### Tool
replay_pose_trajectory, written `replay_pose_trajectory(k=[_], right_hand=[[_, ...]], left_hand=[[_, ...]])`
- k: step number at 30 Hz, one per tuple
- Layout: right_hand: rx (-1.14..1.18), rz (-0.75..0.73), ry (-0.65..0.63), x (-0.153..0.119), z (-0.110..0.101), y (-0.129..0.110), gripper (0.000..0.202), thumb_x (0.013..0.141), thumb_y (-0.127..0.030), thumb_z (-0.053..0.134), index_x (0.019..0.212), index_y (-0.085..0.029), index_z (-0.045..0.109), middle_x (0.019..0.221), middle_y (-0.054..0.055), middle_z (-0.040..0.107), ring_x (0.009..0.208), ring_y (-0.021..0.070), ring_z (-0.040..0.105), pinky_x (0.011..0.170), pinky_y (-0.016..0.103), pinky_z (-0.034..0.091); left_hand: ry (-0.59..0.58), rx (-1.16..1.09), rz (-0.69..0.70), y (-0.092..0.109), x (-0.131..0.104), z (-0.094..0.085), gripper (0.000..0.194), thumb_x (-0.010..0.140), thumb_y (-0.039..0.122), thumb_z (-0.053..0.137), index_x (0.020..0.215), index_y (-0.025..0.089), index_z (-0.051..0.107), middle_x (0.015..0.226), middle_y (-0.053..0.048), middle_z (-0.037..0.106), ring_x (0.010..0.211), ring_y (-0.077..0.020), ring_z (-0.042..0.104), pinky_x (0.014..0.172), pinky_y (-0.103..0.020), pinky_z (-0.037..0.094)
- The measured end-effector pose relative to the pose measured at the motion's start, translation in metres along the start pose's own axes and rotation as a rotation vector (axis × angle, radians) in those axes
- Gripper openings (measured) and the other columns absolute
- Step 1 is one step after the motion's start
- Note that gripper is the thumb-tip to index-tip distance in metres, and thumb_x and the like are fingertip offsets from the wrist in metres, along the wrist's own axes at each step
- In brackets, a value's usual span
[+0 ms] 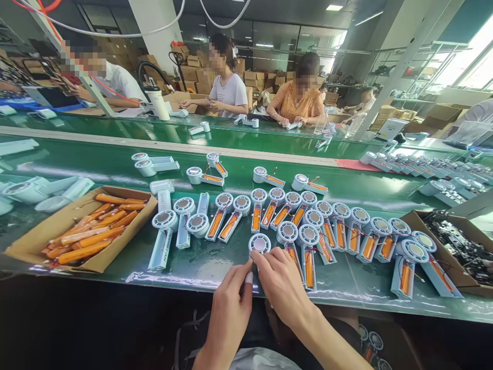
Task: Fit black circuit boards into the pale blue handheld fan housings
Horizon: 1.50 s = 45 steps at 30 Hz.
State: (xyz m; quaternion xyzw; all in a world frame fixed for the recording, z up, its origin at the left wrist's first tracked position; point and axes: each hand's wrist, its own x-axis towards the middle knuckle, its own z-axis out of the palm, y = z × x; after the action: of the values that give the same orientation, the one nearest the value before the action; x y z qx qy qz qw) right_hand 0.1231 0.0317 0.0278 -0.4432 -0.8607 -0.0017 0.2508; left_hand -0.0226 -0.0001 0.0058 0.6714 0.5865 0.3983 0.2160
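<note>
A light-blue handheld fan (259, 243) with a round slotted head lies at the table's front edge, its head pointing away from me. My left hand (233, 295) is closed at the fan's lower left, with a white covering on one fingertip. From the right, my right hand (280, 281) is closed over the fan just below its head, its fingertips meeting those of the left. Both hands hide the handle, and any small part or wire between the fingertips cannot be made out. Right beside them lie more fans (308, 236) with orange batteries (309, 270) in their open handles.
A cardboard box (127, 241) of orange batteries stands at the left, near fans without visible batteries (164, 221). At the right is a box (431, 231) of dark parts. Several people sit across the green conveyor (231, 141). A slanted post (400, 72) rises at the right.
</note>
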Motion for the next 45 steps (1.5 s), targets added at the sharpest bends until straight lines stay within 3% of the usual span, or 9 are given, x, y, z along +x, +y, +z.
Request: replay_pose_trajectory(k=[6,14,21,24,28,32,35,40,45], right_hand=[[0.009,-0.034,0.018,-0.001,0.001,-0.004,0.033,0.094,-0.009,0.061,0.126,-0.011,0.055,0.086,0.006,0.067,0.077,0.0226,0.051,0.07,0.035,0.041],[0.365,0.062,-0.005,-0.002,0.004,0.02,0.04,0.094,-0.004,0.047,0.131,-0.02,0.055,0.093,0.006,0.069,0.089,0.0217,0.058,0.078,0.034,0.051],[0.546,0.055,-0.153,0.003,-0.007,0.032,0.032,0.094,-0.005,0.054,0.116,-0.022,0.069,0.102,0.006,0.07,0.094,0.0204,0.057,0.082,0.033,0.051],[0.583,0.071,-0.16,0.004,-0.01,0.032,0.032,0.092,-0.002,0.055,0.11,-0.022,0.072,0.099,0.005,0.07,0.094,0.02,0.058,0.082,0.032,0.051],[0.623,0.121,-0.121,0.003,-0.004,0.031,0.028,0.092,-0.005,0.056,0.104,-0.023,0.074,0.099,0.005,0.071,0.095,0.0205,0.06,0.084,0.033,0.051],[0.609,0.266,-0.02,-0.002,0.003,0.024,0.022,0.095,-0.018,0.056,0.105,-0.022,0.075,0.098,0.008,0.068,0.088,0.0209,0.064,0.079,0.033,0.051],[0.788,0.477,-0.079,-0.008,0.003,0.018,0.026,0.098,-0.035,0.055,0.108,-0.02,0.074,0.084,0.006,0.069,0.073,0.0196,0.063,0.068,0.03,0.05],[1.221,0.724,-0.119,-0.016,-0.005,0.017,0.05,0.09,-0.062,0.06,0.108,-0.017,0.072,0.075,0.004,0.067,0.068,0.0184,0.061,0.061,0.028,0.048],[1.427,0.848,-0.114,-0.014,-0.006,0.019,0.044,0.078,-0.055,0.078,0.096,-0.016,0.071,0.077,0.0,0.064,0.068,0.0129,0.055,0.063,0.023,0.043]], left_hand=[[-0.014,0.138,0.074,0.001,-0.003,0.001,0.042,0.093,0.015,0.038,0.125,0.019,0.065,0.108,-0.012,0.073,0.087,-0.0238,0.075,0.07,-0.036,0.06],[-0.156,-0.045,0.023,0.003,0.015,-0.019,0.035,0.092,0.018,0.046,0.114,0.022,0.072,0.107,-0.009,0.075,0.1,-0.0229,0.072,0.087,-0.034,0.058],[-0.327,-0.162,-0.029,0.0,0.023,-0.034,0.032,0.095,0.026,0.048,0.113,0.026,0.075,0.099,-0.007,0.073,0.092,-0.0228,0.069,0.08,-0.032,0.058],[-0.364,-0.224,-0.067,-0.002,0.023,-0.036,0.032,0.095,0.028,0.049,0.115,0.028,0.074,0.099,-0.006,0.071,0.088,-0.022,0.068,0.074,-0.03,0.058],[-0.365,-0.251,-0.072,-0.003,0.027,-0.035,0.033,0.094,0.023,0.05,0.114,0.027,0.075,0.1,-0.005,0.071,0.091,-0.0199,0.068,0.083,-0.03,0.056],[-0.267,-0.232,-0.071,0.004,0.025,-0.029,0.031,0.094,0.026,0.05,0.114,0.025,0.075,0.105,-0.007,0.072,0.098,-0.0217,0.068,0.087,-0.032,0.055],[-0.186,-0.26,-0.092,0.016,0.017,-0.022,0.034,0.097,0.036,0.048,0.114,0.023,0.074,0.111,-0.01,0.072,0.102,-0.0244,0.067,0.09,-0.036,0.054],[-0.324,-0.569,-0.327,0.024,0.019,-0.022,0.059,0.1,0.056,0.029,0.112,0.02,0.075,0.109,-0.011,0.075,0.102,-0.0256,0.068,0.094,-0.042,0.054],[-0.28,-0.628,-0.489,0.003,0.038,-0.016,0.051,0.086,0.064,0.052,0.087,0.016,0.071,0.082,-0.006,0.072,0.064,-0.0171,0.064,0.056,-0.028,0.052]])
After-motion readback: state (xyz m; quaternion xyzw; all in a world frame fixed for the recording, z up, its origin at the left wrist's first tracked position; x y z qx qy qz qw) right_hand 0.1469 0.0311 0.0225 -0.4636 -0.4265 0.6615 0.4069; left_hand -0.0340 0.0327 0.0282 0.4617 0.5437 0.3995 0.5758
